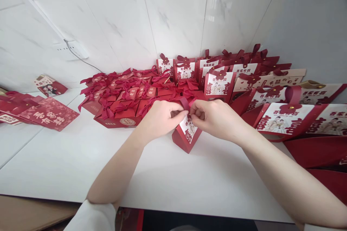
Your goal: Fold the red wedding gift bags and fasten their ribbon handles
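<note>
A small red gift box (187, 134) with a white photo label stands on the white table (173, 177) in front of me. My left hand (159, 115) and my right hand (213, 117) meet over its top. Both pinch the red ribbon handle (185, 103) at the box's closure, fingers curled tight. The thumbs and fingertips hide the clasp itself.
Several finished red boxes with bows (127, 94) are heaped behind, by the tiled wall. More upright labelled boxes (219, 83) and flat ones (287, 119) crowd the right. Flat red bags (48, 113) lie at the left. A white cable box (77, 48) hangs on the wall.
</note>
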Demonstrator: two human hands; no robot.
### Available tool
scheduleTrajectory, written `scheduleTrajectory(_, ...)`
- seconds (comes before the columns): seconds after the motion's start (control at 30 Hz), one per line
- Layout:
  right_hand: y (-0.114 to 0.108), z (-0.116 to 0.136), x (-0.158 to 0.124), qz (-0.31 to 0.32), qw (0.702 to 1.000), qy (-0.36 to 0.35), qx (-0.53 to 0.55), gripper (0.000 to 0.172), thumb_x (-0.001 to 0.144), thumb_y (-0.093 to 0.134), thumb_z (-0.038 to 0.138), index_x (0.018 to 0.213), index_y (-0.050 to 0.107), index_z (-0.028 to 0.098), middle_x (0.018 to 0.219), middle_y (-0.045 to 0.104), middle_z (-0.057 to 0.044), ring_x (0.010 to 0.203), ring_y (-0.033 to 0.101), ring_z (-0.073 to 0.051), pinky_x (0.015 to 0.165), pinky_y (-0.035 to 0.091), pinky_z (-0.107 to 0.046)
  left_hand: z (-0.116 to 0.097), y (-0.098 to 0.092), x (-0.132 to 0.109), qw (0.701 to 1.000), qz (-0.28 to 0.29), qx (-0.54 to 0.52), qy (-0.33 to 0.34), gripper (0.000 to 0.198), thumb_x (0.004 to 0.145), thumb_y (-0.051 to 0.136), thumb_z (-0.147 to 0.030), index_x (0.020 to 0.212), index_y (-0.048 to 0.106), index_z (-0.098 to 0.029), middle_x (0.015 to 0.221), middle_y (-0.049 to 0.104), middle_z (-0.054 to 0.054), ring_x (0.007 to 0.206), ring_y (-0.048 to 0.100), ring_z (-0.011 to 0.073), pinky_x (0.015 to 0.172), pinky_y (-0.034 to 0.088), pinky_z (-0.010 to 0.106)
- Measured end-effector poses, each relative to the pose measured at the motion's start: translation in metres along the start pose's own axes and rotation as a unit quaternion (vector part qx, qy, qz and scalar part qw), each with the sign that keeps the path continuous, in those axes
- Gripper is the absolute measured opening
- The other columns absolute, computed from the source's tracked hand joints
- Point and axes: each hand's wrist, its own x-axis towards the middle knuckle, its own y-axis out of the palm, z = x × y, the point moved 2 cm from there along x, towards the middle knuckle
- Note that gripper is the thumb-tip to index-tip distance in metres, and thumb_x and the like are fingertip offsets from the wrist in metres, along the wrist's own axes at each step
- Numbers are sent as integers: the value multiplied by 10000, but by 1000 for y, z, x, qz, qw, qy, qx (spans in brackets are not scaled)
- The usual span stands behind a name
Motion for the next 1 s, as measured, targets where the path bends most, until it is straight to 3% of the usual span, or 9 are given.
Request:
scheduleTrajectory(0.13, -2, -1, -2, 13, 1000, 13, 12, 50, 818, 534, 224, 785, 570, 230, 700, 686, 15, 615, 606, -167, 554, 395, -282, -1, -4, -1, 999, 32, -25, 34, 235, 881, 514, -257, 672, 586, -178, 598, 488, -24, 530, 385, 83, 473, 289, 237)
scheduleTrajectory(0.27, -3, -3, -2, 30, 998, 25, 56, 47, 836, 544, 240, 804, 579, 237, 767, 706, 13, 671, 623, -171, 578, 421, -280, 0, -2, -1, 998, 28, -39, 34, 213, 883, 527, -262, 746, 667, -179, 662, 616, -13, 591, 520, 103, 524, 389, 225)
scheduleTrajectory(0.4, -3, -5, -2, 36, 997, 31, 59, 96, 861, 534, 240, 766, 548, 232, 706, 670, 9, 622, 583, -161, 553, 410, -277, 1, 1, 0, 999, 20, -33, 32, 195, 887, 541, -266, 817, 709, -195, 774, 710, -10, 704, 636, 134, 596, 464, 227)
scheduleTrajectory(0.6, -2, -9, -1, 30, 997, 34, 62, 129, 895, 516, 268, 771, 537, 238, 700, 653, 16, 585, 547, -148, 536, 397, -273, 2, 5, 1, 999, 1, -35, 42, 146, 886, 554, -237, 858, 694, -207, 826, 731, -25, 755, 675, 128, 668, 507, 226)
scheduleTrajectory(0.87, -7, -8, -3, 65, 987, 19, 149, 141, 923, 528, 383, 883, 518, 247, 814, 690, 14, 707, 619, -156, 605, 452, -268, 7, 3, 5, 997, 30, -59, 41, 122, 899, 550, -259, 838, 640, -203, 835, 713, -30, 781, 665, 124, 683, 498, 229)
scheduleTrajectory(1.0, -9, -5, -3, 49, 988, 8, 145, 196, 955, 477, 445, 902, 441, 260, 646, 582, 55, 548, 494, -135, 503, 369, -253, 10, 4, 9, 992, 62, -92, 54, 141, 914, 528, -275, 816, 578, -187, 815, 682, -21, 770, 638, 127, 681, 480, 240)
